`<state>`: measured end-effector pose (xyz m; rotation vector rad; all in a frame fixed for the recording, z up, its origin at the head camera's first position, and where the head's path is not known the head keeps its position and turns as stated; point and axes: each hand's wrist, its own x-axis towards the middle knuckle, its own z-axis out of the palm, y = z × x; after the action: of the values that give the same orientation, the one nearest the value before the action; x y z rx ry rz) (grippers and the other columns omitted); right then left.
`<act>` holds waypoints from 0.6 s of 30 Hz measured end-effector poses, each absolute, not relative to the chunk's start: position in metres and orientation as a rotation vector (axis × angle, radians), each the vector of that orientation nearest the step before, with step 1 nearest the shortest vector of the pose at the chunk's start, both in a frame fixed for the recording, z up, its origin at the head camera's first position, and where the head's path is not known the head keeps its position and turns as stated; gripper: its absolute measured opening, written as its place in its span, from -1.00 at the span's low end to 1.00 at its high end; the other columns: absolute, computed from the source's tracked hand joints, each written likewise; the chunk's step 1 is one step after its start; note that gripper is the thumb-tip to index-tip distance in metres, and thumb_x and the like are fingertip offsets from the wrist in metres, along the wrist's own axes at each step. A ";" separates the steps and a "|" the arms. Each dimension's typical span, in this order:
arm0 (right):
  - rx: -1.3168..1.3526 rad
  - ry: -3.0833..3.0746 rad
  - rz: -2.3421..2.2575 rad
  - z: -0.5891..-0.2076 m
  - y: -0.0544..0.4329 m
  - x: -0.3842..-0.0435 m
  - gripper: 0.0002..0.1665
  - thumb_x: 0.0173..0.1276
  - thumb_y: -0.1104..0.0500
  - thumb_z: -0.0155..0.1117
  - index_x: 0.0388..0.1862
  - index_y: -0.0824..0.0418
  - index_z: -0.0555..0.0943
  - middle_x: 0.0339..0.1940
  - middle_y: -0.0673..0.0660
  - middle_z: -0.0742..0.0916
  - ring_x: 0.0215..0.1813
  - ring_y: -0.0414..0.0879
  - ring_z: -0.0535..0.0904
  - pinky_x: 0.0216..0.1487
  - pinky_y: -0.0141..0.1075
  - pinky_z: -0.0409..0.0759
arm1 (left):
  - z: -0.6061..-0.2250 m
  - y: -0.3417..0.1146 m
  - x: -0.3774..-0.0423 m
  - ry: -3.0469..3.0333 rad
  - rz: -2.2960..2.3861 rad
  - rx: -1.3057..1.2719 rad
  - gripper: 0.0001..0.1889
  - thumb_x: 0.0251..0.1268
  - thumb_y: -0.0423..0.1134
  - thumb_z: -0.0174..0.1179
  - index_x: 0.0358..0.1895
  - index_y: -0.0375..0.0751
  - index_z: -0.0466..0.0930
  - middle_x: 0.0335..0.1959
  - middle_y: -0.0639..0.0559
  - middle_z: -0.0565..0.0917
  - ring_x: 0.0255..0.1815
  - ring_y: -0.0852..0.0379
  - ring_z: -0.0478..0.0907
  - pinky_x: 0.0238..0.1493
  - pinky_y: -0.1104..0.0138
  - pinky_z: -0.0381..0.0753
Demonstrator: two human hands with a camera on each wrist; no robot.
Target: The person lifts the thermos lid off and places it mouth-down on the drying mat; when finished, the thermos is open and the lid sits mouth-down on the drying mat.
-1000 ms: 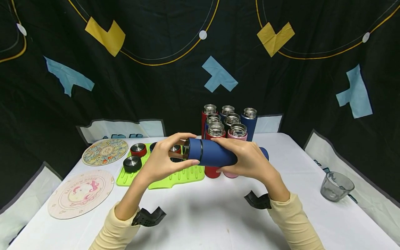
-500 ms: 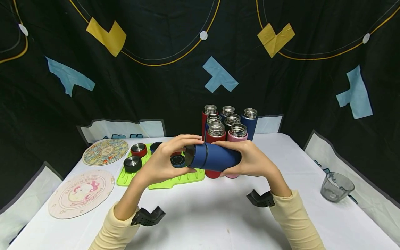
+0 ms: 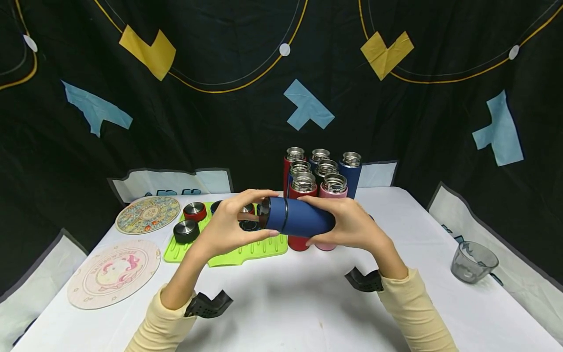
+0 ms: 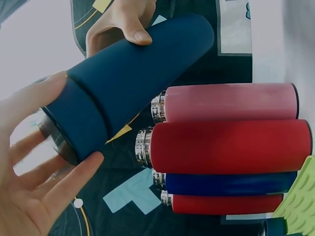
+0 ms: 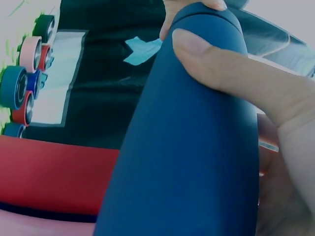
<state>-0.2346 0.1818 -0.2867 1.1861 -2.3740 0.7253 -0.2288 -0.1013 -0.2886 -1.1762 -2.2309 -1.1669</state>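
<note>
A dark blue insulated bottle (image 3: 308, 217) is held up in the air, lying nearly level with its lid (image 3: 276, 215) towards the left. My left hand (image 3: 225, 226) pinches that lid between thumb and fingertips; the left wrist view shows the thumb (image 4: 47, 93) on one side and fingers on the other. Around the bottle's body curls my right hand (image 3: 354, 222), its thumb (image 5: 206, 59) along the side in the right wrist view. A thin black ring separates lid and body. The bottle's base is mostly hidden behind the right hand.
Behind the hands stand several lidless bottles, including red (image 3: 303, 190), pink (image 3: 334, 188) and blue (image 3: 350, 171) ones. A green mat (image 3: 264, 248) bears several lids, among them a black one (image 3: 186, 231). Round placemats (image 3: 115, 274) lie left; a glass cup (image 3: 474, 262) stands right.
Half a second ago the lid end tilted lower, with the left fingers looser around it. Now the bottle has shifted slightly left, and the left fingertips press the lid again.
</note>
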 end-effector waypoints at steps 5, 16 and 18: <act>1.145 -2.337 0.566 -0.288 0.177 -0.233 -0.07 -0.13 0.02 0.67 0.29 0.11 0.51 0.08 0.07 0.68 -0.01 0.04 0.62 -0.05 -0.07 0.65 | -0.290 -0.101 -0.229 -2.358 -1.247 -0.981 -0.36 0.05 -0.13 0.47 0.26 -0.03 0.46 0.09 -0.08 0.57 -0.05 -0.06 0.61 -0.15 0.26 0.69; 1.167 -2.361 0.578 -0.289 0.178 -0.235 -0.09 -0.13 0.00 0.67 0.27 0.11 0.53 0.07 0.05 0.68 -0.02 0.00 0.61 -0.08 -0.13 0.66 | -0.291 -0.102 -0.232 -2.353 -1.193 -1.084 -0.32 0.05 -0.13 0.46 0.30 -0.04 0.42 0.19 -0.01 0.50 0.07 -0.03 0.52 0.00 0.21 0.63; 1.179 -2.380 0.630 -0.289 0.181 -0.237 -0.08 -0.14 -0.02 0.67 0.27 0.10 0.53 0.03 0.05 0.69 -0.05 -0.02 0.61 -0.09 -0.16 0.67 | -0.290 -0.102 -0.231 -2.316 -1.167 -1.139 -0.30 0.03 -0.14 0.48 0.30 -0.02 0.42 0.21 0.01 0.49 0.10 -0.03 0.51 0.02 0.21 0.62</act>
<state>-0.2370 0.1806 -0.2895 1.1790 -2.3804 0.6296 -0.2314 -0.1020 -0.2903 -1.1389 -2.3162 -1.1668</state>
